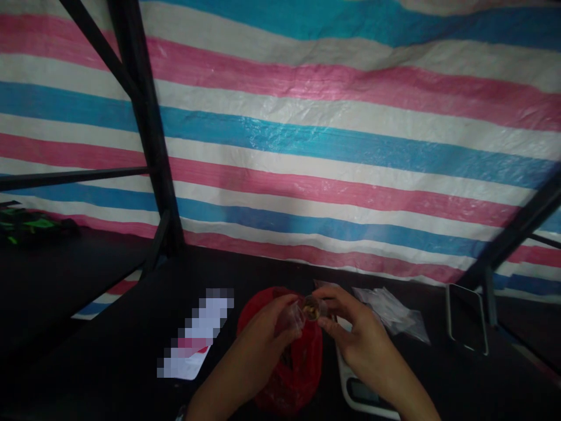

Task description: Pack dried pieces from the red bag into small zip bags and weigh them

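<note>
My right hand (350, 321) grips a small clear cup (322, 307) tilted toward me, with brownish-gold bits (312, 311) inside. Pinched in my left hand (267, 333) is a clear plastic piece (297, 318), its mouth side close to the cup; whether it is a bag or another cup I cannot tell. Both hands are over a red plastic bag (313, 356), which stands open with dark contents partly hidden by my left hand and wrist. Beneath my right forearm lies a white scale (349, 383) with a grey display, partly covered.
Several clear plastic bags (390, 310) lie behind my right hand. Farther right is a phone-like device (468, 318). A blurred-out white sheet (197, 339) lies at the left on the black table (131, 362). Dark metal posts (151, 128) and a striped tarp (307, 146) stand behind.
</note>
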The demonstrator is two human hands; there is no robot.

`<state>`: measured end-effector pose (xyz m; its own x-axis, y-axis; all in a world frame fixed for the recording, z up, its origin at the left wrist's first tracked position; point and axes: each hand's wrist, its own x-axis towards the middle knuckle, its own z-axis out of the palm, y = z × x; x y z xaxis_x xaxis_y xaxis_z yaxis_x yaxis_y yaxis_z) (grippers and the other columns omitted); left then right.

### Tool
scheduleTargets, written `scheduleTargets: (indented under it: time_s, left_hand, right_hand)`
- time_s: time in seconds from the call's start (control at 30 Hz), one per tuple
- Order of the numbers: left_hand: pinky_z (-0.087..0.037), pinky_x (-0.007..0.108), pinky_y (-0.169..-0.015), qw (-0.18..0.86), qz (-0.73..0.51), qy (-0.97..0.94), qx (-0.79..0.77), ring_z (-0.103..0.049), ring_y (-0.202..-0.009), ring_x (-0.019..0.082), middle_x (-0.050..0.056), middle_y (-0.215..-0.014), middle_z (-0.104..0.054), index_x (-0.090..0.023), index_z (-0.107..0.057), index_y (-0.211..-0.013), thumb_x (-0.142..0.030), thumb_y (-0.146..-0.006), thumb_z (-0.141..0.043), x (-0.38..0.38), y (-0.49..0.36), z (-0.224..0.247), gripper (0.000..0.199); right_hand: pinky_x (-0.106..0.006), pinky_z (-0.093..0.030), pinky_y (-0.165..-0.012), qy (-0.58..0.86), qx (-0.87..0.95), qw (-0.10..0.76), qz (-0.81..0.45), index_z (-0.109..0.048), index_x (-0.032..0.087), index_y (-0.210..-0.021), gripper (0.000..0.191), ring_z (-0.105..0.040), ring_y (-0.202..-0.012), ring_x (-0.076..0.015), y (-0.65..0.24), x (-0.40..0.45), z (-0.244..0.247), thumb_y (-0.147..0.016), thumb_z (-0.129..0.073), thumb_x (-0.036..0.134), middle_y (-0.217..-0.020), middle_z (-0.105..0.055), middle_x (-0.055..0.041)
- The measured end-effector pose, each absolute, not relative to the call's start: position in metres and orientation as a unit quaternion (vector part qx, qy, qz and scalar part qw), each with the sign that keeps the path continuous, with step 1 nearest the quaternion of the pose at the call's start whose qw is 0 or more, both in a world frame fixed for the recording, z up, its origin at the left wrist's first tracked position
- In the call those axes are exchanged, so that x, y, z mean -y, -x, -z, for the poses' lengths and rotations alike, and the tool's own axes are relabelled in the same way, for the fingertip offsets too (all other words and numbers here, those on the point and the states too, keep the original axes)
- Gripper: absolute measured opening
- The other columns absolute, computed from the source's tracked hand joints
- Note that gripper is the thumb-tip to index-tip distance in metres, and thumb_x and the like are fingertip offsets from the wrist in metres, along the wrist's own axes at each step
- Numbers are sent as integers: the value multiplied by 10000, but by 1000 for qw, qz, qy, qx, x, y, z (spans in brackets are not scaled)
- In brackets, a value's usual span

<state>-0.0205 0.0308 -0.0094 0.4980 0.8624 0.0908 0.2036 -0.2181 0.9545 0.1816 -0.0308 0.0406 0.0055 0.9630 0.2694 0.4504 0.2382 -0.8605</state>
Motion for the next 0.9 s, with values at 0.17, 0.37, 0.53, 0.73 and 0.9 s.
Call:
scheduleTargets:
  time_s: [0.17,0.37,0.53,0.73,0.9]
  left_hand:
    - [-347,522,-1277,480,-343,-722,-362,-507,-1499,338,87,-1570,-618,-309,-638,-1458,-299,-926,-670,-26,-1,14,533]
    - [-355,515,-1273,549,-358,-692,-305,-557,-1449,304,83,-1547,-630,-290,-596,-1463,-297,-981,-607,-25,-17,17,482]
    - [-387,488,-1263,568,-379,-671,-289,-592,-1425,291,91,-1509,-663,-249,-600,-1433,-311,-978,-610,-34,-15,18,460]
    - [-427,470,-1232,553,-395,-665,-308,-619,-1399,305,89,-1470,-695,-247,-639,-1383,-331,-937,-650,-38,-6,15,455]
    - [-542,422,-1060,544,-407,-641,-357,-709,-1221,294,87,-1336,-752,-237,-604,-1422,-463,-920,-696,-40,20,-4,559]
  right_hand:
    - [-332,-550,-1018,548,713,413,-147,-754,291,-1183,502,-689,-1167,-195,-178,40,-44,-870,-546,-43,-1256,-705,-37]
    - [-367,-570,-1040,551,722,406,-95,-740,300,-1275,561,-688,-1209,-217,-180,34,-32,-900,-510,-48,-1302,-679,-60]
    - [-413,-550,-1106,554,719,412,-82,-734,282,-1311,553,-657,-1284,-236,-178,23,-17,-920,-493,-25,-1362,-664,-82]
    - [-399,-549,-1098,543,705,451,-62,-752,274,-1275,441,-674,-1250,-228,-174,18,-21,-954,-549,49,-1337,-686,-77]
    - [-397,-560,-1039,564,650,509,-32,-731,261,-1262,315,-693,-1154,-234,-172,23,-35,-967,-654,187,-1268,-709,-74]
